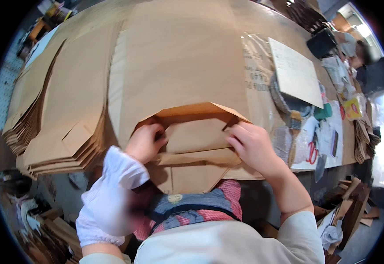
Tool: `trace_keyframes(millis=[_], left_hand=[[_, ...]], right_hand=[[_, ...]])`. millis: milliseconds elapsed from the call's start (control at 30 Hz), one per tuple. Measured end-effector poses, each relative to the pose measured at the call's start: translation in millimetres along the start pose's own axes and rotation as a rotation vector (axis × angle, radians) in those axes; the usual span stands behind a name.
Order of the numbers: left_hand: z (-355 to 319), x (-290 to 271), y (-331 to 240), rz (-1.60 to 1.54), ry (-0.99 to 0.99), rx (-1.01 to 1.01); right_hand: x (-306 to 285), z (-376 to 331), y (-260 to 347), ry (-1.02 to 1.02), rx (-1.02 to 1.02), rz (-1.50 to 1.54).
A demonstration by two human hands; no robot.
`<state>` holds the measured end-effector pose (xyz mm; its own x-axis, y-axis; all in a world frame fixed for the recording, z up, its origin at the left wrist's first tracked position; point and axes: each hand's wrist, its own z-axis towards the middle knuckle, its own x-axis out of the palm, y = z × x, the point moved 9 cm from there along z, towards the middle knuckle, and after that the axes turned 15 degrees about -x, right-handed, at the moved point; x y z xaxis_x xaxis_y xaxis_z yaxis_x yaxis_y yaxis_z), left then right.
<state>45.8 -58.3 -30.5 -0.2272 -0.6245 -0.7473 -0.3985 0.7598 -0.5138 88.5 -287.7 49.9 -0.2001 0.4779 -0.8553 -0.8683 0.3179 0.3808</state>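
Hands are set on a brown paper sheet (179,66) at the near edge of the worktop (262,110). The sheet's folded flap (194,119) lies directly between the two hands, its long axis running left to right across the body, its peak pointing away from the person. The left hand (144,141) is curled at the flap's left corner, fingers (154,132) bent and pressed down on the paper; whether paper is pinched between them cannot be told. The right hand (252,145) is laid at the right corner, fingers (238,137) half closed, tips resting on the fold's edge. Both hands are about equally near the flap, one at each end. A white cuff (119,167) is worn on the left forearm. A stack of cut brown sheets (55,132) is seen to the left, just beside the sheet. To the right, well apart, a white card (295,72), scissors (312,154) with red handles and a brush (294,132) are laid on the worktop.
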Motion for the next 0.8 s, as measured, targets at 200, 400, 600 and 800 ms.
trace_keyframes(millis=[200, 400, 600, 800], left_hand=[[-34.8, 3.8, -27.5, 0.357, 0.068, 0.143], [-41.1, 4.3, -35.0, 0.445, 0.018, 0.14], [-44.1, 4.2, -32.1, 0.428, -0.027, 0.102], [-64.0, -7.0, -39.1, 0.491, -0.198, 0.184]], right_hand=[[-83.5, -142.4, -57.9, 0.384, 0.302, -0.648], [-142.8, -152.0, -76.6, -0.246, 0.274, -0.386], [-151.1, -162.3, -209.4, -0.516, 0.782, 0.001], [-174.0, -155.8, -189.2, -0.531, 0.729, 0.17]])
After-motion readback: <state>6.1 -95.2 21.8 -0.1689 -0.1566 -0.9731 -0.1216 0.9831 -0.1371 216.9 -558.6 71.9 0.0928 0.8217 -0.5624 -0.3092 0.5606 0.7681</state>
